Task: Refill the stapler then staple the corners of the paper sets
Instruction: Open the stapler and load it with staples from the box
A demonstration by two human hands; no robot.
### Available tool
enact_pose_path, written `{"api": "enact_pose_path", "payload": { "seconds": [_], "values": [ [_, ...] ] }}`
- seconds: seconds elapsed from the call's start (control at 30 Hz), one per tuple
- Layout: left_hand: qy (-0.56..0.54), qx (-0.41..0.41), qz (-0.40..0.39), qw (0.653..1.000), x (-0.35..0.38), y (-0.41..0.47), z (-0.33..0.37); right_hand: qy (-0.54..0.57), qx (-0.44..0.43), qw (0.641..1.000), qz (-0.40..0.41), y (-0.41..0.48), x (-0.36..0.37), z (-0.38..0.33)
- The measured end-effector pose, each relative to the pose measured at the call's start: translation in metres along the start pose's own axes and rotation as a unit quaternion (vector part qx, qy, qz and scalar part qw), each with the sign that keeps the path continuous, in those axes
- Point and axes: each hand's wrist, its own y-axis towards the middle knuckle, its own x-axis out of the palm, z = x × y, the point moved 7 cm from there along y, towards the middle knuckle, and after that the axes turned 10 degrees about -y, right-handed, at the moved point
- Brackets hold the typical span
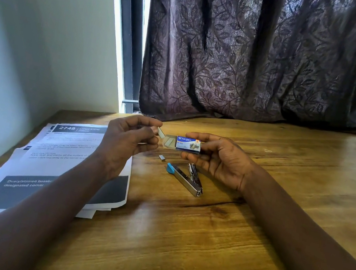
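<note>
A stapler [186,178] lies swung open on a wooden table [252,218], just below the middle of the view. Its silver arm, tipped with a blue cap [170,168], points toward 10 o'clock, and its hinge end toward 5 o'clock.

A short loose strip of staples [162,157] lies on the wood at 11 o'clock from the stapler, just beside the cap.

Above the stapler, at 12 o'clock and off the table, the right hand [219,160] grips a small blue-and-white staple box [188,145] between thumb and fingers. The box's inner tray [168,142] is slid out toward 9 o'clock, with staples showing inside. The left hand [126,140] pinches the tray's raised end flap [161,132] with thumb and forefinger.

The paper sets [48,172], printed sheets fanned loosely, lie on the table at 9 o'clock from the stapler, partly under the left forearm.

A dark leaf-patterned curtain [256,53] hangs at 12 o'clock behind the table, with a pale wall [35,40] at 10 o'clock.
</note>
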Motion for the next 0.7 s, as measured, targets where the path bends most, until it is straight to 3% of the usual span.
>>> {"api": "enact_pose_path", "payload": {
  "seconds": [0.1,0.23,0.37,0.6,0.7],
  "values": [
    [0.001,-0.014,0.006,1.000,-0.002,0.001,0.001,-0.003,-0.012,1.000,0.026,0.001,-0.005,-0.001],
    [0.159,-0.033,-0.015,0.987,-0.002,0.002,-0.002,-0.006,-0.028,0.996,0.079,0.002,-0.014,-0.005],
    [0.393,-0.044,-0.106,0.912,0.007,-0.003,-0.015,-0.013,-0.031,0.994,0.105,0.000,-0.020,-0.007],
    [0.488,-0.008,-0.118,0.865,0.011,-0.003,-0.010,-0.009,-0.024,0.993,0.115,0.000,-0.022,-0.006],
    [0.483,-0.008,-0.111,0.869,0.008,-0.003,-0.012,-0.009,-0.018,0.993,0.120,0.001,-0.023,-0.006]
  ]
}}
